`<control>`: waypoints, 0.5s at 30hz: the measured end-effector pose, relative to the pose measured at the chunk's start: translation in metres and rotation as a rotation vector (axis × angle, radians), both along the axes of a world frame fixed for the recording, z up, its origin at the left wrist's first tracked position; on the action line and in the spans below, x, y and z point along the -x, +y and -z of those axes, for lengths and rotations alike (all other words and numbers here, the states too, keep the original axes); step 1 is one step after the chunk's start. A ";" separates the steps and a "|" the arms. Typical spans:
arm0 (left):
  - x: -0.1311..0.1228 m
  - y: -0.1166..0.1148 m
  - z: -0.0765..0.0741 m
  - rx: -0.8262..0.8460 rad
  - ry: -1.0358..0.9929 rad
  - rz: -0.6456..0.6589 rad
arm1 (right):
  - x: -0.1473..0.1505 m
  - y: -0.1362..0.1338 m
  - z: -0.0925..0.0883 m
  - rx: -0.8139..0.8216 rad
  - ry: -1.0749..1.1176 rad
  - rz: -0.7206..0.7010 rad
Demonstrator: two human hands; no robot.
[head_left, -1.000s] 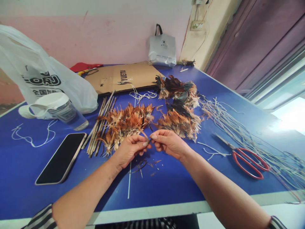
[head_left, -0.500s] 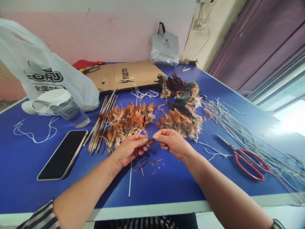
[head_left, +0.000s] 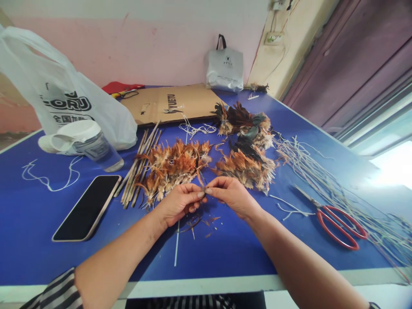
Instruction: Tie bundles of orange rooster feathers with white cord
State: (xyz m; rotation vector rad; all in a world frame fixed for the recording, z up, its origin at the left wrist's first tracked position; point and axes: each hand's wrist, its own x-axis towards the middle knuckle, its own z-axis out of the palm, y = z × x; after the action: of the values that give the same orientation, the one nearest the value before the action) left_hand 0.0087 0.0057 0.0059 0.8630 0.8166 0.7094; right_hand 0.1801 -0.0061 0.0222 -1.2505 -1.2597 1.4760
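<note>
My left hand (head_left: 186, 199) and my right hand (head_left: 227, 192) meet above the blue table, thumbs and forefingers pinched together. Between their fingertips is a small dark feather (head_left: 201, 177), its thin tip pointing up and away; the part in the fingers is hidden. Just beyond my left hand lie rows of orange-brown feathers (head_left: 177, 159) with pale fluffy bases. Past my right hand is another pile of feathers (head_left: 241, 165), brown and tan. Farther back, a darker feather bunch (head_left: 240, 118) shows black and greenish plumes. Loose feather scraps (head_left: 196, 222) lie below my hands.
Left are thin sticks (head_left: 138, 171), a phone (head_left: 86, 208), a lidded plastic cup (head_left: 99, 148) and a white plastic bag (head_left: 74, 94). Right lie red-handled scissors (head_left: 341, 225) and a long bundle of strings (head_left: 322, 180). Behind are flattened cardboard (head_left: 154, 103) and a silver bag (head_left: 224, 71).
My hands have come together; the fingertips, slightly apart before, now meet. The feather between them now points upward. The whole view has shifted slightly.
</note>
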 end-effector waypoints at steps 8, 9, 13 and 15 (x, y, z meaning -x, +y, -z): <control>-0.001 -0.001 0.001 -0.046 0.067 -0.006 | 0.001 -0.003 -0.003 -0.156 -0.045 0.015; -0.001 -0.001 0.001 -0.057 0.071 -0.006 | 0.002 -0.003 -0.003 -0.170 -0.066 0.021; -0.003 -0.002 0.000 -0.139 0.096 -0.025 | 0.003 -0.003 -0.001 -0.192 -0.129 0.064; -0.004 -0.003 -0.002 -0.175 0.128 -0.037 | 0.004 -0.003 0.001 -0.205 -0.137 0.053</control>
State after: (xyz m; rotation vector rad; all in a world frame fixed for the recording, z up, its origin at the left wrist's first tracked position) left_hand 0.0124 0.0023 0.0084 1.0620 0.8958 0.7724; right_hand 0.1765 -0.0092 0.0216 -1.2538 -1.4185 1.2067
